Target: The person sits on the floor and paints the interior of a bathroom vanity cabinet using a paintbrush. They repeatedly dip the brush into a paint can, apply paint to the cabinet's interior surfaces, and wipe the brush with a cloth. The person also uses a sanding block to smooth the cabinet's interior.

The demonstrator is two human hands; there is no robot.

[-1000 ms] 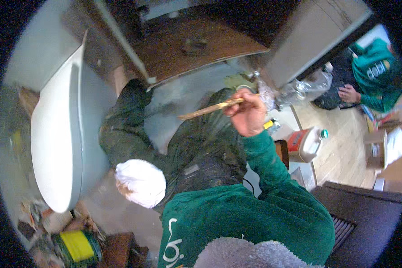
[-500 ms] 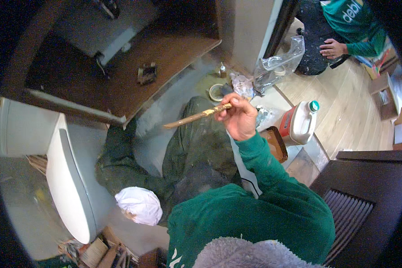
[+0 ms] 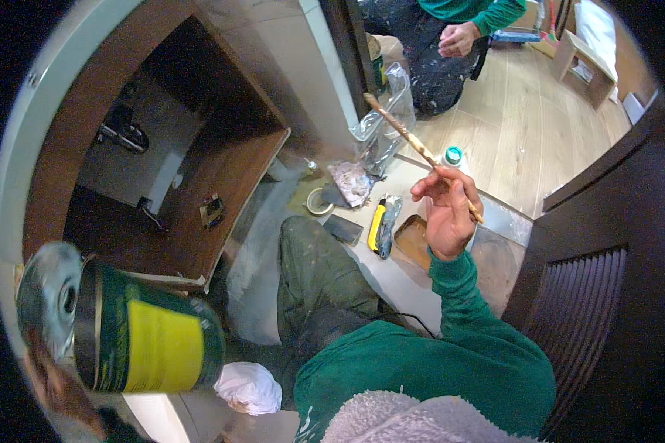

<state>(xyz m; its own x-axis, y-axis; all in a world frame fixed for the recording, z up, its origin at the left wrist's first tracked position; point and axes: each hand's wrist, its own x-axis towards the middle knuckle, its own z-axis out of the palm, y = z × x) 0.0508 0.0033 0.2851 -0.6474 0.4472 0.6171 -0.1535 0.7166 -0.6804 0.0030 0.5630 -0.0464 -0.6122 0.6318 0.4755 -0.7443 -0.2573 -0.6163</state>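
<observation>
My right hand (image 3: 451, 210) pinches a slender, paint-stained wooden stick (image 3: 406, 136) between thumb and fingers. The stick slants up and left, its far end above a clear plastic bag (image 3: 388, 111). At the lower left, my left hand (image 3: 59, 380), dark and blurred, is closed at the silvery end of a dark green can (image 3: 111, 332) with a yellow label. This can lies tilted on its side in the air, and a round metal lid (image 3: 50, 292) shows at its left end. Whether the lid is attached cannot be made out.
A brown tray (image 3: 414, 240), a yellow utility knife (image 3: 379, 227), a tape roll (image 3: 319, 201) and a crumpled rag (image 3: 351, 183) lie on the floor. A green-capped jug (image 3: 453, 156) stands behind my right hand. An open brown cabinet (image 3: 236, 159), a louvred door (image 3: 580, 295) and another person's hand (image 3: 459, 39) are around.
My left hand has come into view with the green can. The stick has swung from pointing left to pointing up-left. My view has shifted, and the utility knife now shows.
</observation>
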